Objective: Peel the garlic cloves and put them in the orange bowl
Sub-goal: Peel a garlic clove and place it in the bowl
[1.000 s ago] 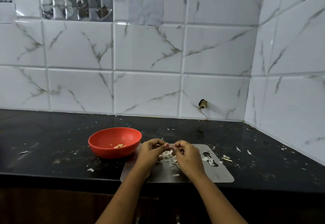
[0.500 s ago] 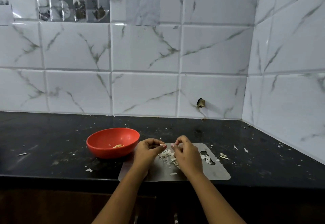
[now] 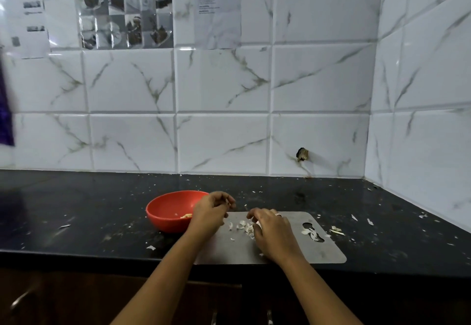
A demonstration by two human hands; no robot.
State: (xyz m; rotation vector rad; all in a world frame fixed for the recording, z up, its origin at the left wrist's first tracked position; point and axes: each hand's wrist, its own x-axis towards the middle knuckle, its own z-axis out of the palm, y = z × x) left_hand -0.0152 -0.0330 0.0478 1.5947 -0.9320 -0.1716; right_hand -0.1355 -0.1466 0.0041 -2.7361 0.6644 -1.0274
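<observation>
Head view: my left hand (image 3: pixel 211 213) pinches a garlic bit (image 3: pixel 229 204), axis unreadable, beside the orange bowl (image 3: pixel 163 219); right hand (image 3: pixel 274 231) curls over peels (image 3: pixel 244 226), grip unclear; counter (image 3: pixel 76 225) edge near.

Lighting was dim, cool and even. Soft glare streaked the glossy wall tiles (image 3: pixel 58 41) at the far left. The black countertop (image 3: pixel 76 205) showed faint reflections. A purple object (image 3: pixel 5 110) at the left edge was motion-blurred. Tile lines bowed towards the edges, and the printed sheet (image 3: pixel 216 11) was illegible.
</observation>
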